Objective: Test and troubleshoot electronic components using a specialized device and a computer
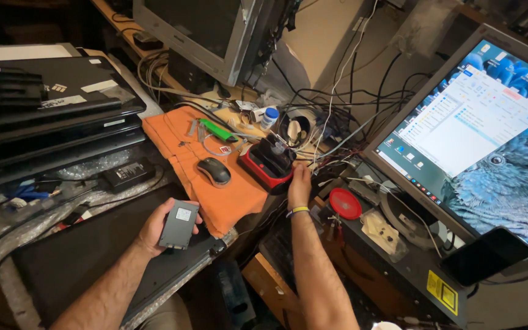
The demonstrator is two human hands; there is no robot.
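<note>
While left hand [157, 229] grips white-labelled grey drive [179, 224], right hand [299, 186] touching red dock [268, 164]

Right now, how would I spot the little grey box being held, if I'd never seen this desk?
Start at the orange cloth in the middle of the desk. Just below its left corner, the left hand holds a flat grey rectangular drive with a white label; the nearby mouse is rounded.

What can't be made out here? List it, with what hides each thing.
Head view:
- Right hand fingertips: hidden behind the red docking station, so its grip cannot be told.
- Label on the grey drive in the left hand: too small.
- Lit monitor: cut off by the right edge.
- Cable tangle: overlapping, ends untraceable.
- Stacked laptops: cut by the left edge.
</note>
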